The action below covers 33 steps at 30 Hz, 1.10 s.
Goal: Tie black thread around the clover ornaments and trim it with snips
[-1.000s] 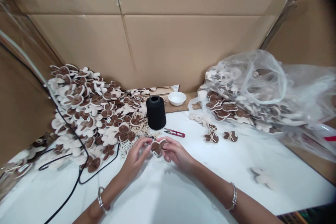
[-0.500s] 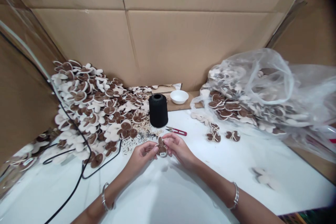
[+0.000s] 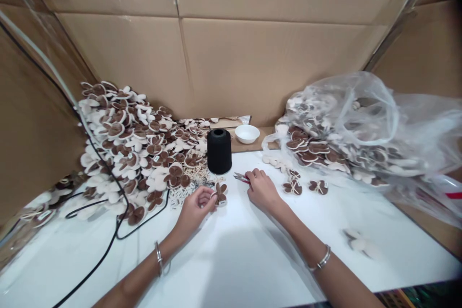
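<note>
Between the thumb and fingers of my left hand (image 3: 198, 206) is a brown felt flower shape (image 3: 220, 194) with a cream edge and a small white label. My right hand (image 3: 262, 189) is closed over the red handle of the thread snips (image 3: 241, 177), which lie on the white table (image 3: 231, 245) with their blades pointing left. A black thread cone (image 3: 219, 151) stands upright just behind both hands. Right of my right hand lie several brown pieces with cream string bows (image 3: 293, 186).
A large heap of brown and cream felt pieces (image 3: 133, 144) fills the left side, with small labels (image 3: 180, 195) at its edge. Black cable (image 3: 119, 224) crosses the left. A white bowl (image 3: 247, 133) sits behind. On the right is a clear plastic bag (image 3: 371, 125) of pieces.
My right hand has let go of the felt flower and moved right onto the thread snips. The flower stays in my left hand. The view has shifted slightly.
</note>
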Tool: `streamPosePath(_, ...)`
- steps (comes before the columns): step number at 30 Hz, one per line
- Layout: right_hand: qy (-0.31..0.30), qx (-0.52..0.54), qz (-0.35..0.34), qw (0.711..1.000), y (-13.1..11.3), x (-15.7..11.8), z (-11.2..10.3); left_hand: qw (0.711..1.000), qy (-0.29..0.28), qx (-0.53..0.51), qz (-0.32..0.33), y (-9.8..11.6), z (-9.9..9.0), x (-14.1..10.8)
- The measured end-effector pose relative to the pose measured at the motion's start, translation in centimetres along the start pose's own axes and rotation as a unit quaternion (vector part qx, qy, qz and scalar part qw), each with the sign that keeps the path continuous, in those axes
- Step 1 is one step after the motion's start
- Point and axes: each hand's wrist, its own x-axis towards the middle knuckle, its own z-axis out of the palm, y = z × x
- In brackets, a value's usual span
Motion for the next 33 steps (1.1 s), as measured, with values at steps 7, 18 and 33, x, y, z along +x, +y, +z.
streamPosePath(7, -0.102, 0.047, 0.039, 0.993, 0.9, -0.4, -1.8, 0.995, 0.018, -0.087, -0.042, -0.2, -0.2, 0.8)
streamPosePath(18, -0.100, 0.610, 0.017, 0.786, -1.9, -0.6, 0.9, 0.986, 0.016, -0.155, -0.056, 0.1, 0.0, 0.8)
streamPosePath(33, -0.213, 0.781, -0.061, 0.585, -4.1, -1.4, 2.2, 0.971, -0.049, -0.226, -0.066, -0.5, 0.4, 0.6)
